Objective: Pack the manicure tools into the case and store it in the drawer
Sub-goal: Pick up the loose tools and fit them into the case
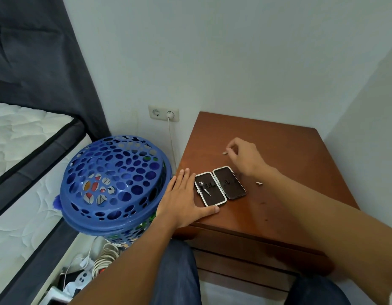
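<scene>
Brown wooden nightstand (pixel 278 150) fills the corner in front of you, drawer fronts (pixel 256 249) shut below its top. To its left a blue perforated basket (pixel 115 179) sits with its domed lid on, a mattress (pixel 25 139) beyond that, and a white cable runs down from the wall socket (pixel 163 113). On the near left part of the nightstand top the manicure case (pixel 220 186) lies opened flat, two dark-lined halves side by side; the left half carries a small metal tool (pixel 204 187) tucked in, the right half looks bare. Your left hand (pixel 186 199) is pressed flat on the tabletop, fingers spread and straight, holding nothing, its thumb touching the near corner of the case's left half and its palm edge just beside that half. Your right hand (pixel 243 157) is beyond the case, toward the wall, fingers curled in a narrow pinch on a thin metal tool (pixel 225 153) whose tip sticks out to the left. Another small metal piece (pixel 259 183) lies on the wood just right of the case, under your right forearm.
</scene>
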